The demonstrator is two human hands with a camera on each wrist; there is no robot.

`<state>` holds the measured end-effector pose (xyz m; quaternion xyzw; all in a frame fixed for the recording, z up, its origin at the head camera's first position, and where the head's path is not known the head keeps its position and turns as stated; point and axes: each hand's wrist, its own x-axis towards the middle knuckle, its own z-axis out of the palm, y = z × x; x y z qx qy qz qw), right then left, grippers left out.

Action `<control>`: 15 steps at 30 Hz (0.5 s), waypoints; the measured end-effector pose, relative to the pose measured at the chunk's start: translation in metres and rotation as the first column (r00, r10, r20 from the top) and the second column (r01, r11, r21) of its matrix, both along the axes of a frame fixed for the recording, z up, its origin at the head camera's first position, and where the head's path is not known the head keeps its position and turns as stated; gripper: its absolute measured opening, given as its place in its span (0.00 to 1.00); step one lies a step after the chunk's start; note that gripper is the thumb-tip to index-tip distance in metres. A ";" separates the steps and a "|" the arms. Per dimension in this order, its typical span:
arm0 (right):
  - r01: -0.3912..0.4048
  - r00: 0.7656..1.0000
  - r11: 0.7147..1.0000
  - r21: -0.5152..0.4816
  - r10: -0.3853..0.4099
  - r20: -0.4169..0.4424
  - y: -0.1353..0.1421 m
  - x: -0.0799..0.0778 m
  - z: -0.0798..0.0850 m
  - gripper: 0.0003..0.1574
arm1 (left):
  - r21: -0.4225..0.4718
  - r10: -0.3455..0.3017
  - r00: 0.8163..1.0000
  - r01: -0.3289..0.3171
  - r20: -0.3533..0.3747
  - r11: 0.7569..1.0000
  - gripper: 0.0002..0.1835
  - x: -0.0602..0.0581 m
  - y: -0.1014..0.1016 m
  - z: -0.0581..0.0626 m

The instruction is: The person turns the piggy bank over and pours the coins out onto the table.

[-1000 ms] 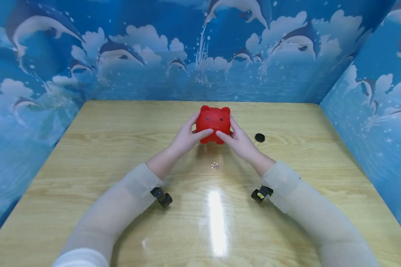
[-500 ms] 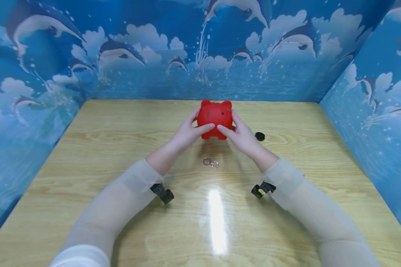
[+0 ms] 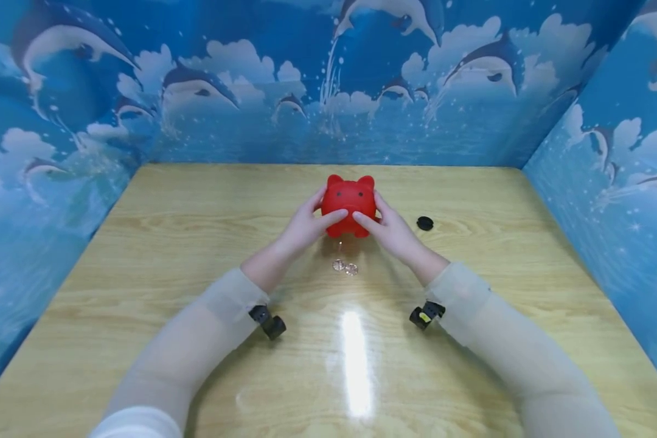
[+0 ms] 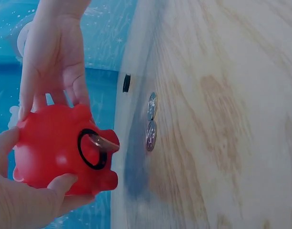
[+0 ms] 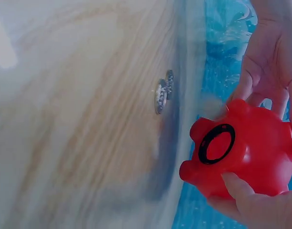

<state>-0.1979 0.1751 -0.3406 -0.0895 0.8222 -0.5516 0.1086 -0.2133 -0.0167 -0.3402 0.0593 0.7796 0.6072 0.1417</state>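
A red piggy bank (image 3: 348, 204) is held above the table between both hands. My left hand (image 3: 305, 226) grips its left side, and my right hand (image 3: 390, 230) grips the right, with both thumbs on the near face. On its underside, a black-rimmed round hole (image 5: 217, 144) shows in both wrist views. One coin (image 4: 103, 142) is at that hole in the left wrist view, just below the bank in the head view. Two more coins, one on the left (image 3: 338, 264) and one on the right (image 3: 351, 269), lie side by side on the table below.
A small black round plug (image 3: 424, 223) lies on the wooden table (image 3: 197, 219) to the right of the bank. Blue dolphin-printed walls (image 3: 252, 91) stand behind the table and at both sides. Each wrist carries a small black camera (image 3: 268, 322).
A second coin has landed beside the first, and another has come out of the bank's underside. Both hands raised the bank slightly, then lowered it.
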 end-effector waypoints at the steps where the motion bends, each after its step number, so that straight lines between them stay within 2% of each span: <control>1: -0.002 1.000 1.000 0.007 0.002 0.002 0.000 0.000 -0.001 0.47 | -0.010 0.005 1.000 -0.005 0.013 1.000 0.43 0.000 0.000 0.000; 5: -0.003 1.000 1.000 0.028 0.002 0.014 0.000 0.000 -0.003 0.48 | -0.023 0.013 0.999 -0.012 0.051 1.000 0.43 -0.002 0.001 -0.002; 11: -0.004 1.000 0.999 0.038 0.003 0.026 -0.001 -0.003 -0.002 0.45 | 0.015 0.014 0.992 -0.016 0.126 1.000 0.42 -0.006 0.002 -0.003; 15: 0.029 0.999 1.000 0.001 -0.029 0.024 -0.002 -0.003 -0.001 0.48 | 0.022 0.019 0.999 -0.020 0.050 1.000 0.43 -0.005 0.002 -0.003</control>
